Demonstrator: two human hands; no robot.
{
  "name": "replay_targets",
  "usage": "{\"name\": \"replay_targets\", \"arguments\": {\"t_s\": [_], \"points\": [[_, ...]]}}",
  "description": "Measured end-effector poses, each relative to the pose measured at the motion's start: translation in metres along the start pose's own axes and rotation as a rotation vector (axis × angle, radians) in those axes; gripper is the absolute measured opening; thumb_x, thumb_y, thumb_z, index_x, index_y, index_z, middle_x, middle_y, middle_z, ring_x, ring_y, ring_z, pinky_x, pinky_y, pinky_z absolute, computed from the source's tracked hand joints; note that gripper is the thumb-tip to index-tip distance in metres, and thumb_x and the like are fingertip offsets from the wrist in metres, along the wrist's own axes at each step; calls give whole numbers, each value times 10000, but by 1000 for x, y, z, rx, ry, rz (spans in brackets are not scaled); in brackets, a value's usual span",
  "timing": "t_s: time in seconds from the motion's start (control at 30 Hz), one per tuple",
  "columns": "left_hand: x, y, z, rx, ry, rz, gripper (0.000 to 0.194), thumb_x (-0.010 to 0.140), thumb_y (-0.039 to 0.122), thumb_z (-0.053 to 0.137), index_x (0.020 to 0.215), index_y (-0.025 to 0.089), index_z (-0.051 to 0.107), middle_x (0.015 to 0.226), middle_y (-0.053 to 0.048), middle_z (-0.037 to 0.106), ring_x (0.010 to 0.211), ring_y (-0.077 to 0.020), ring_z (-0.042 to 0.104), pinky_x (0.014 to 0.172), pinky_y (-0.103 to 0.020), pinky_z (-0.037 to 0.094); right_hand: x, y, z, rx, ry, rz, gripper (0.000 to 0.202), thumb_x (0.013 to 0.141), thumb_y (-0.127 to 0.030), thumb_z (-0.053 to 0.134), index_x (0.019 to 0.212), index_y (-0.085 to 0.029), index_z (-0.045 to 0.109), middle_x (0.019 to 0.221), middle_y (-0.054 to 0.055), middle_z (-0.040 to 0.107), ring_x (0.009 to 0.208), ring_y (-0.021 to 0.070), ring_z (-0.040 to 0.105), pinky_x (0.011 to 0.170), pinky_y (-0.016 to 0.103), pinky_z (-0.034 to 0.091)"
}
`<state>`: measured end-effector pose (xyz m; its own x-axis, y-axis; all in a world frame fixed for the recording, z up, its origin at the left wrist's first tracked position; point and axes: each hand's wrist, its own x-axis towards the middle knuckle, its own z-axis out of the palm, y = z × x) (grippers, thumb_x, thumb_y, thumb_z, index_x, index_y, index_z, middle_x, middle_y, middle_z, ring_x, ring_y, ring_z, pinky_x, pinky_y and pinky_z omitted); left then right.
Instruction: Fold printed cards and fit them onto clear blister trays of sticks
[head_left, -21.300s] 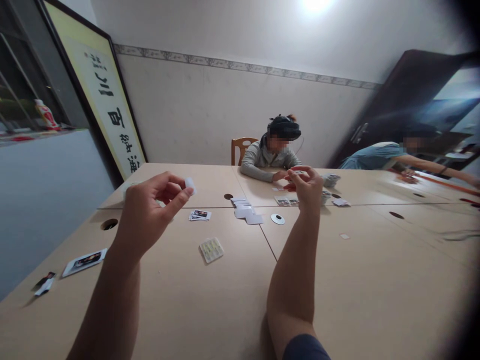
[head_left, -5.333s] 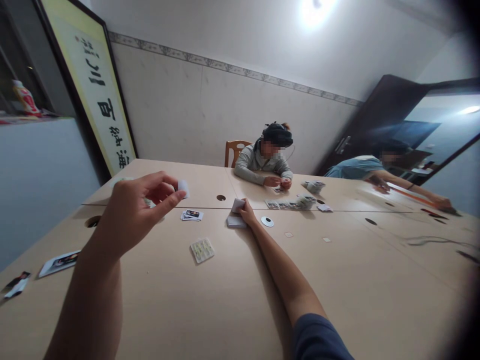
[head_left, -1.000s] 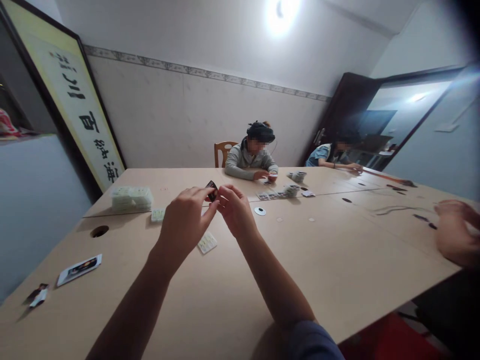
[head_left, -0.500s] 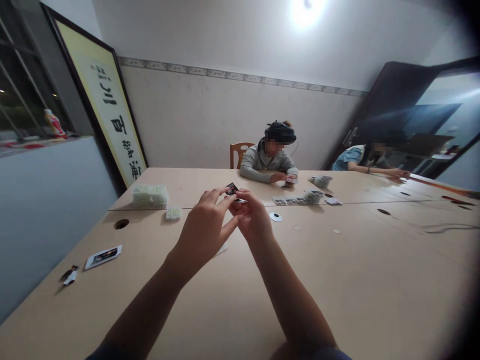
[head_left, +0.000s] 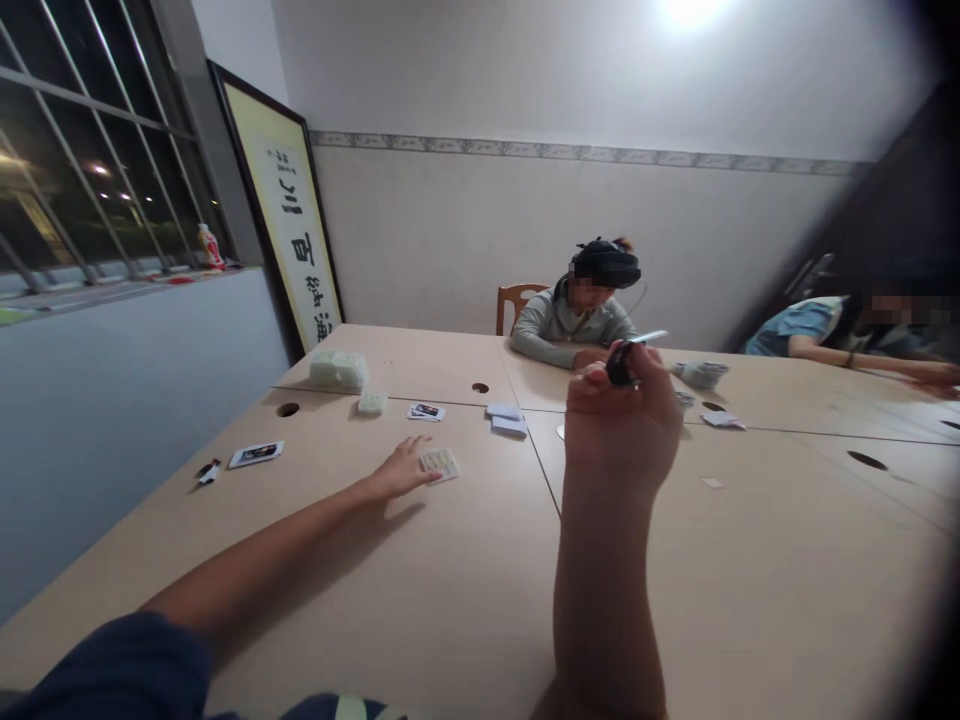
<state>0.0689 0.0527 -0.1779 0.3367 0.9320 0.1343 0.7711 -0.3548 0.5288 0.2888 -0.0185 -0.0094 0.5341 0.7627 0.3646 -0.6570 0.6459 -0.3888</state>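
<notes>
My left hand [head_left: 401, 468] reaches low over the table, fingers spread, at the left edge of a small pale compartment box [head_left: 439, 464]; thumb and fingers touch or nearly touch its edge. Raised at the right of centre, my right hand [head_left: 624, 410] is closed round a small black item [head_left: 620, 364], and a thin pale strip [head_left: 649, 338] sticks out above its fingers. Folded white papers [head_left: 508, 420] and a printed card [head_left: 426, 411] lie beyond the pale box.
The wooden table [head_left: 465, 580] bears a stack of clear boxes [head_left: 338, 370], a smaller box [head_left: 372, 402], a white packet [head_left: 256, 454] and scraps [head_left: 208, 472] at left. Across it sits a person in grey [head_left: 574, 310]; another person's blue sleeve [head_left: 799, 325] shows at right.
My hands have parted: the left went down to the pale box on the table, the right moved right, still holding the dark item. The view has swung left.
</notes>
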Motion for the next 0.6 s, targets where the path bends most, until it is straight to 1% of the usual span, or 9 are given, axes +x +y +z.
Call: {"name": "replay_targets", "arguments": {"t_s": [0.07, 0.13, 0.23, 0.33, 0.4, 0.43, 0.47, 0.53, 0.6], "points": [[-1, -8, 19, 31, 11, -90, 481, 926, 353, 678, 1360, 183, 561, 1470, -141, 512, 1328, -330, 513, 1087, -587, 430, -9, -9, 6, 3, 30, -49, 116, 747, -148, 679, 724, -204, 579, 650, -79, 578, 501, 30, 554, 452, 113, 443], [0, -11, 30, 54, 11, -138, 491, 942, 387, 653, 1381, 195, 545, 1487, -138, 491, 1337, -332, 499, 1091, -593, 421, -17, -14, 10, -14, 30, -85, 110, 755, -138, 669, 719, -208, 591, 641, -73, 587, 508, 43, 579, 450, 124, 454], [3, -9, 34, 75, 0, -156, 473, 941, 381, 655, 1361, 186, 559, 1453, -134, 520, 1311, -326, 519, 1077, -585, 433, -22, -14, 11, -20, 13, -86, 100, 746, -137, 667, 741, -216, 607, 641, -75, 599, 500, 47, 590, 455, 136, 465], [5, 0, 30, 60, -2, -134, 436, 940, 378, 654, 1324, 184, 584, 1425, -129, 541, 1295, -317, 529, 1077, -580, 430, -15, -11, 6, 12, 4, -15, 105, 746, -167, 680, 756, -224, 594, 676, -84, 613, 469, 30, 560, 454, 137, 459], [4, 14, 24, 21, 22, -103, 524, 909, 392, 684, 1367, 175, 549, 1452, -145, 510, 1337, -343, 485, 1106, -602, 386, -5, -8, 0, 44, 25, 45, 101, 761, -196, 682, 761, -228, 586, 689, -88, 610, 471, 23, 551, 452, 135, 449], [3, 25, 19, -8, 46, -76, 598, 876, 395, 714, 1395, 164, 526, 1466, -169, 488, 1371, -363, 442, 1132, -598, 355, 2, -8, -4, 67, 48, 82, 105, 764, -192, 681, 755, -227, 583, 689, -89, 611, 475, 22, 549, 449, 134, 444], [0, 38, 14, -44, 67, -37, 612, 864, 400, 717, 1399, 173, 527, 1469, -175, 481, 1396, -364, 407, 1157, -568, 334, 9, -8, -8, 94, 68, 130, 117, 763, -175, 681, 742, -223, 576, 687, -90, 619, 476, 19, 548, 443, 130, 436], [-10, 70, 3, -134, 92, 86, 444, 930, 416, 619, 1320, 203, 598, 1419, -142, 525, 1385, -314, 429, 1165, -494, 346, 22, -9, -15, 129, 72, 265, 129, 771, -149, 676, 722, -211, 574, 655, -91, 631, 464, 15, 545, 421, 121, 413], [-23, 105, -7, -227, 92, 203, 336, 988, 453, 510, 1165, 227, 683, 1265, -105, 613, 1232, -259, 557, 1045, -419, 466, 32, -12, -20, 166, 95, 376, 138, 795, -135, 654, 705, -201, 572, 609, -93, 637, 434, 9, 535, 401, 112, 393]]}}
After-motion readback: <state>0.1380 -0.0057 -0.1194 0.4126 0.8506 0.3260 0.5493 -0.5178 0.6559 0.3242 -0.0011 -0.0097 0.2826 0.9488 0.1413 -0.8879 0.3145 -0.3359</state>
